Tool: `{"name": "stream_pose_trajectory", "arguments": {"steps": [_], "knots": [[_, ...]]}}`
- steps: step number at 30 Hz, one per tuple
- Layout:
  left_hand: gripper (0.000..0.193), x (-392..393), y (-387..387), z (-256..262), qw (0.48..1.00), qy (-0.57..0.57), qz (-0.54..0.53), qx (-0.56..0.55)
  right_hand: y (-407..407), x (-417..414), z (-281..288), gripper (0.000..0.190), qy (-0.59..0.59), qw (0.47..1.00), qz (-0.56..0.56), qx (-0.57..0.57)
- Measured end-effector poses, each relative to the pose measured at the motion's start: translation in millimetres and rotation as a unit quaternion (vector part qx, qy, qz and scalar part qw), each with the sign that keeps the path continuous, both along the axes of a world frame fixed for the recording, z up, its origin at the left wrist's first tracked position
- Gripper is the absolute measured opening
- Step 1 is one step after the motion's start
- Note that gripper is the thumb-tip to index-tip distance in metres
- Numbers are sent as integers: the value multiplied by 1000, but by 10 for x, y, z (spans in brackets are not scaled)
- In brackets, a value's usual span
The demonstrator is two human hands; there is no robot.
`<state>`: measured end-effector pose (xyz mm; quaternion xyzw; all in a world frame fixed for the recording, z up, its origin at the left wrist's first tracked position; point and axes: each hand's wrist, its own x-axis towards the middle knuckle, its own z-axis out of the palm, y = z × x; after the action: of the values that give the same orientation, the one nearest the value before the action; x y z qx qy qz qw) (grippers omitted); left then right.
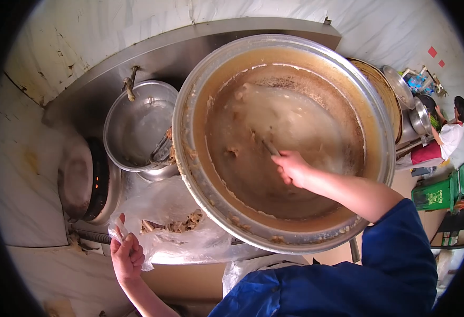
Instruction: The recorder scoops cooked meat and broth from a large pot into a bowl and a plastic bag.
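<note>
My right hand [291, 168] grips the handle of a utensil [270, 147] over a large round metal pot [188, 174]; the utensil's far end is hidden in cloudy, light-brown liquid [295, 119]. At the lower left, my left hand [126, 253] pinches the gathered edge of a clear plastic bag [168, 247]. Inside the bag lie brown, folded-looking pieces of food [184, 223], close to the pot's lower left rim. Pale residue sticks along that rim.
A metal basin [115, 119] under a tap [128, 85] holds liquid and a dark-handled tool. Left of it is a burner [97, 178] with an orange glow. At right, a co-worker [450, 138] stands by metal bowls [420, 117]; a green bin [434, 193] is below.
</note>
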<state>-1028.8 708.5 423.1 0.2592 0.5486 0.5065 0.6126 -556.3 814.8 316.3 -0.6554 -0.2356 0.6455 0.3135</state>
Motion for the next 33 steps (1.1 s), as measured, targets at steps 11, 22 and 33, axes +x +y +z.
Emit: {"name": "stream_pose_trajectory", "arguments": {"steps": [11, 22, 33], "knots": [[58, -153, -59, -13, 1000, -4, -18, 0, 29, 758, 640, 13, 52, 994, -95, 23], [60, -442, 23, -12, 997, -60, -49, 12, -973, 506, 1401, 9, 33, 993, -95, -60], [62, -1094, 428, 347, 977, -130, -157, 68, -1511, -1233, 2417, 33, 24, 993, 76, 82]]}}
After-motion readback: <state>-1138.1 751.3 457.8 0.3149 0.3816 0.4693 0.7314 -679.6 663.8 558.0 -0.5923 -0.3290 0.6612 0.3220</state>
